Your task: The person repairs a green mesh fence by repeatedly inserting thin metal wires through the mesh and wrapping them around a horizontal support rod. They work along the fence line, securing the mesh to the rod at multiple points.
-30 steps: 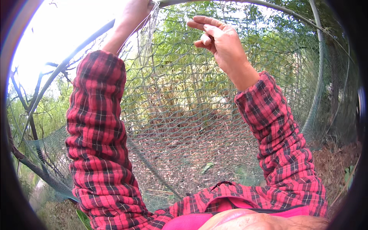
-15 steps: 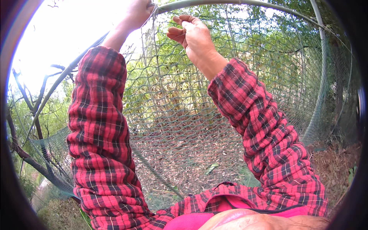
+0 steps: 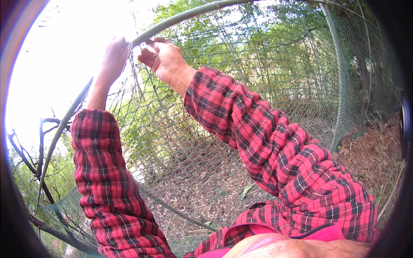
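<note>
Up at the top left, my left hand (image 3: pixel 112 62) is closed round a green bamboo pole (image 3: pixel 185 17) that arches overhead. Pale string (image 3: pixel 129 53) loops down from the pole beside that hand, and a bundle of loose strands (image 3: pixel 137 84) hangs below. My right hand (image 3: pixel 167 60) is just under the pole, right of the left hand. Its thumb and fingers are curled together in a pinch at a thin strand; the fingertips are partly hidden. A green mesh net (image 3: pixel 206 112) hangs from the pole behind both hands.
Another upright pole wrapped in net (image 3: pixel 340 77) stands at the right. Dark bare branches (image 3: pixel 41 159) are at the far left. Through the net show bamboo plants and ground covered in dry leaves (image 3: pixel 215 185). Dry grass (image 3: pixel 370 146) lies at the right.
Both hands and the pole now appear lower and further left, as the view has shifted. My right hand has come nearer the pole and my left hand; the left keeps its grip.
</note>
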